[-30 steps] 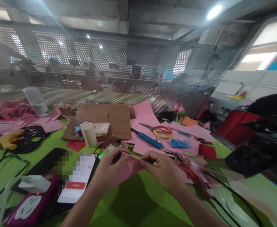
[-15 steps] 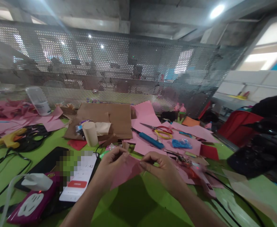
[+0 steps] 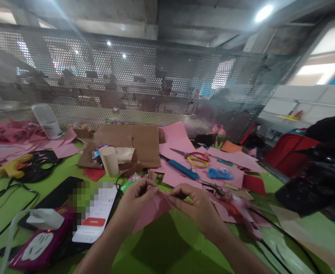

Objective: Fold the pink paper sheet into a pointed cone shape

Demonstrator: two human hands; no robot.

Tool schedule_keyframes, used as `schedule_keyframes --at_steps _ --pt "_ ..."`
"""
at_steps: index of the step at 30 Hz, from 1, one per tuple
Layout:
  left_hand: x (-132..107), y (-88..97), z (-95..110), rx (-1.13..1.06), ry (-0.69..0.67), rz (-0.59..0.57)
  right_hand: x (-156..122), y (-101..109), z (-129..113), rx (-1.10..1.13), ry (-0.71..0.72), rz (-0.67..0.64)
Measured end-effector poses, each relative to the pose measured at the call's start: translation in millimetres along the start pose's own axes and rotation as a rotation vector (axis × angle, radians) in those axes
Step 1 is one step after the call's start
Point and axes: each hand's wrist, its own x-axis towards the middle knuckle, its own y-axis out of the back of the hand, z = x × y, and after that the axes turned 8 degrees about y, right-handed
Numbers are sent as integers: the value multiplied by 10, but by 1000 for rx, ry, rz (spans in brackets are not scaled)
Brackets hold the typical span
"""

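Note:
Both of my hands hold one folded piece of pink paper (image 3: 153, 210) just above the green table (image 3: 161, 251). My left hand (image 3: 135, 201) pinches its upper left edge with curled fingers. Close beside it, my right hand (image 3: 194, 205) pinches the upper right edge, fingers closed over the fold. The lower part of the paper hangs between my wrists.
A phone (image 3: 94, 217) and a magenta power strip (image 3: 38, 245) lie at the left. Behind my hands are a paper roll (image 3: 109, 161), brown card (image 3: 135, 142), pink sheets (image 3: 181, 152), a blue-handled tool (image 3: 181, 169), scissors (image 3: 194, 158). A yellow glue gun (image 3: 10, 167) and cables lie far left. A perforated screen stands behind.
The pink paper has dropped slightly and my fingers have closed in along its top edge. Both hands stay at the same spot.

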Motion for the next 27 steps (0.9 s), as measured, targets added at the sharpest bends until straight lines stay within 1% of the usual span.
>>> schedule_keyframes --at_steps 6,12,15,17,20,22,24,27 --pt "17 15 -12 21 19 -83 -8 -7 1 5 -17 3" --pt "13 31 -49 63 1 -65 -22 -15 4 1 -15 -15" --pt "12 32 -54 42 15 -61 -12 -13 7 11 -29 -4" --pt "16 31 -56 -4 51 -96 -2 -1 7 38 -52 10" --pt "29 28 -72 -64 125 -190 14 28 13 76 -68 48" --pt "44 28 -94 -85 137 -230 27 50 26 105 -73 78" --pt "63 34 -118 -90 123 -211 41 71 48 129 -91 87" --pt "92 51 -151 -64 121 -126 60 108 82 143 -121 89"
